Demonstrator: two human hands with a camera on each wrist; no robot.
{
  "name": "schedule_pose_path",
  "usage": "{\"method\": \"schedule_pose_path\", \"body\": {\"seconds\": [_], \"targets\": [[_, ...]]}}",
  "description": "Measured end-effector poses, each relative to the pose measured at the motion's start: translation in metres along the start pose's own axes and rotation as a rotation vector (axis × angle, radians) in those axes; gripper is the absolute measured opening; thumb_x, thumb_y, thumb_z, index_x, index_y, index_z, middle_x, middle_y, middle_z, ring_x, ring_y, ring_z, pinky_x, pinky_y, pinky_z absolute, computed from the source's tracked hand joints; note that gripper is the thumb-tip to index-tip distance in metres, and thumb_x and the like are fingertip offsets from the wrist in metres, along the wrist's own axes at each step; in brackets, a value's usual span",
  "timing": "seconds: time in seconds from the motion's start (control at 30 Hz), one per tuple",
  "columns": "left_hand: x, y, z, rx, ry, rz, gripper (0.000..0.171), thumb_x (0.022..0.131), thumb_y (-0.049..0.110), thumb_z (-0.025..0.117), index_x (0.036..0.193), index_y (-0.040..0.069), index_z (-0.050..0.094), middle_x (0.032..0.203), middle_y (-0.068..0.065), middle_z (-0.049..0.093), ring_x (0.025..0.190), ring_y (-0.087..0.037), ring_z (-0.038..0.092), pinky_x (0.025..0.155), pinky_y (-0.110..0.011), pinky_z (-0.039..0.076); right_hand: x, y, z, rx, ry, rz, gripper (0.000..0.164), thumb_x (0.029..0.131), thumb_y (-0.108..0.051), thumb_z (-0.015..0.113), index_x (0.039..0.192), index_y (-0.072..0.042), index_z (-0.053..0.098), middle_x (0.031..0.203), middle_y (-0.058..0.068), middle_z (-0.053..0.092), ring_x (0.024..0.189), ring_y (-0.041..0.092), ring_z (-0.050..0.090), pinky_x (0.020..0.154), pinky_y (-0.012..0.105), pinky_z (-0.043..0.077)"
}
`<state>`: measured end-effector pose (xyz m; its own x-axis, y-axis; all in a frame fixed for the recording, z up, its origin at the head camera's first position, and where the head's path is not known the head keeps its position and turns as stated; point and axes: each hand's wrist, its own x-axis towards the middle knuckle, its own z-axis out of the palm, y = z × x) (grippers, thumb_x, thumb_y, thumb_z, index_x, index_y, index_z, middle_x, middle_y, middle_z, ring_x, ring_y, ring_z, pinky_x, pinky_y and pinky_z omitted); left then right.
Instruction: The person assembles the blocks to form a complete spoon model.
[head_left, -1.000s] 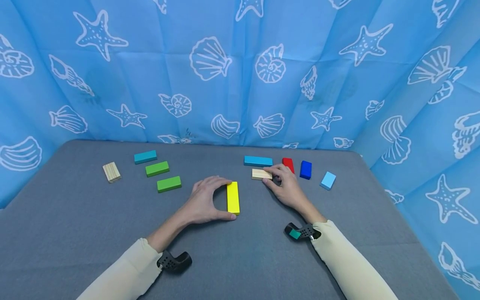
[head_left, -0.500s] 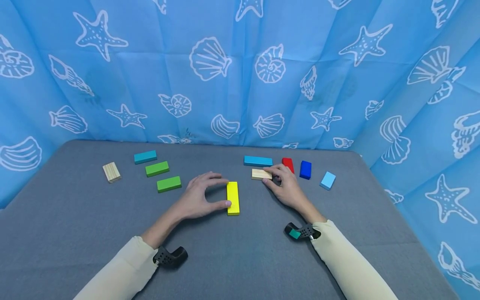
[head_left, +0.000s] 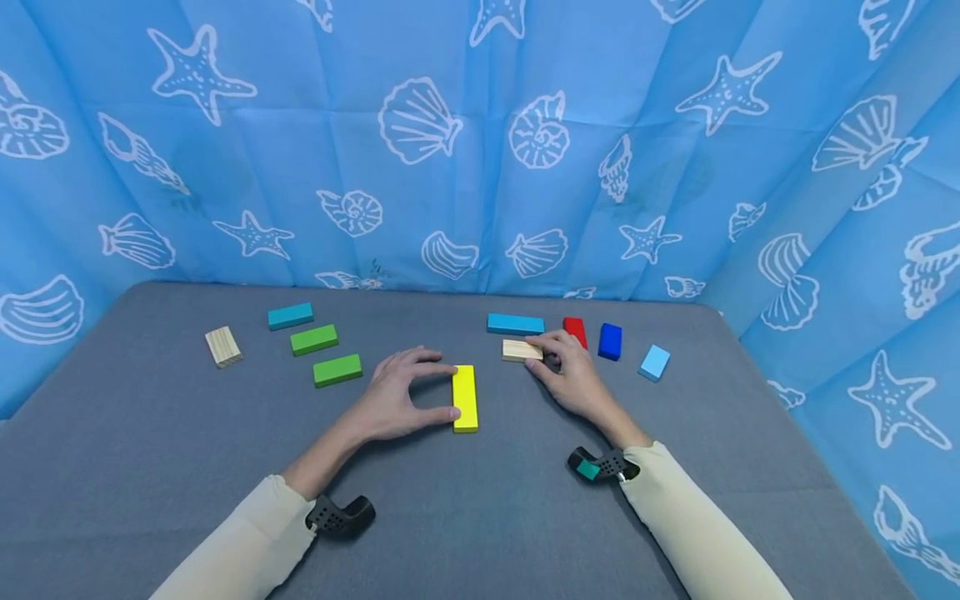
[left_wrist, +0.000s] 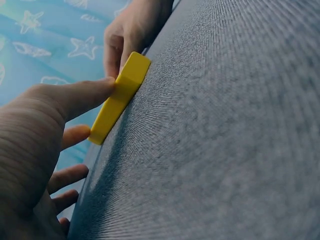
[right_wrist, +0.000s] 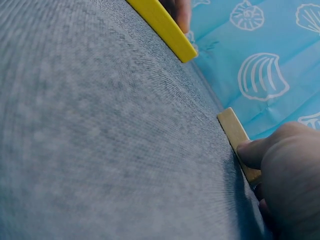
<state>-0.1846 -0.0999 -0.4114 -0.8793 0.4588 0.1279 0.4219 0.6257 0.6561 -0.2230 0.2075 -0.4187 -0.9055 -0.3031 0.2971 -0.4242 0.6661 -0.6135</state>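
Note:
A yellow block [head_left: 465, 400] lies lengthwise toward me on the grey table in the head view. My left hand [head_left: 393, 398] is spread at its left side, thumb and index fingertip touching that edge. In the left wrist view the thumb rests against the yellow block [left_wrist: 120, 97], the other fingers fanned out. Farther right, my right hand [head_left: 573, 375] pinches a plain wooden block [head_left: 519, 350] between thumb and index finger. The thumb presses the near face of this wooden block [right_wrist: 232, 127] in the right wrist view; its far side is hidden.
Behind the right hand are a long blue block [head_left: 515, 324], a red block [head_left: 575, 331], a dark blue block [head_left: 610, 342] and a light blue block [head_left: 655, 363]. Two green blocks [head_left: 337, 371], a teal block [head_left: 290, 316] and another wooden block [head_left: 224, 347] lie left. A blue curtain [head_left: 480, 167] hangs behind.
My left thumb has slid from the yellow block's near end up to its left side, and the left hand has drawn slightly left. The right hand keeps its pinch on the wooden block.

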Motion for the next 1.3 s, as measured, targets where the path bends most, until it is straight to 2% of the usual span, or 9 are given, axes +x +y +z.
{"method": "schedule_pose_path", "body": {"seconds": [0.4, 0.73, 1.07, 1.3], "targets": [[0.001, 0.001, -0.001, -0.001, -0.009, -0.014, 0.059, 0.084, 0.047, 0.079, 0.135, 0.021, 0.067, 0.149, -0.01, 0.05, 0.15, -0.037, 0.026, 0.119, -0.065, 0.01, 0.001, -0.001, -0.001, 0.015, -0.007, 0.006, 0.034, 0.096, -0.013, 0.071, 0.129, -0.005, 0.068, 0.12, 0.013, 0.062, 0.099, 0.028, 0.054, 0.085, 0.042, 0.044], [0.002, 0.003, -0.001, 0.005, -0.017, -0.028, 0.059, 0.084, 0.048, 0.078, 0.135, 0.022, 0.067, 0.15, -0.009, 0.05, 0.15, -0.037, 0.026, 0.119, -0.065, 0.011, 0.003, -0.012, -0.001, 0.066, -0.036, 0.036, 0.03, 0.096, -0.01, 0.071, 0.125, -0.005, 0.069, 0.107, 0.011, 0.058, 0.092, 0.025, 0.052, 0.08, 0.038, 0.043], [0.003, 0.003, -0.002, 0.014, -0.018, -0.032, 0.06, 0.083, 0.051, 0.078, 0.135, 0.023, 0.067, 0.149, -0.008, 0.051, 0.15, -0.037, 0.026, 0.118, -0.066, 0.011, 0.023, -0.043, 0.019, 0.144, -0.122, 0.044, 0.03, 0.098, -0.012, 0.068, 0.127, -0.005, 0.068, 0.113, 0.011, 0.059, 0.094, 0.025, 0.053, 0.082, 0.038, 0.045], [0.002, 0.001, -0.001, -0.004, -0.008, -0.016, 0.06, 0.083, 0.05, 0.078, 0.136, 0.022, 0.066, 0.15, -0.009, 0.05, 0.149, -0.038, 0.027, 0.117, -0.067, 0.011, 0.036, -0.055, 0.035, 0.166, -0.171, 0.056, 0.031, 0.099, -0.015, 0.067, 0.129, -0.006, 0.067, 0.114, 0.01, 0.059, 0.097, 0.026, 0.054, 0.085, 0.038, 0.047]]}}
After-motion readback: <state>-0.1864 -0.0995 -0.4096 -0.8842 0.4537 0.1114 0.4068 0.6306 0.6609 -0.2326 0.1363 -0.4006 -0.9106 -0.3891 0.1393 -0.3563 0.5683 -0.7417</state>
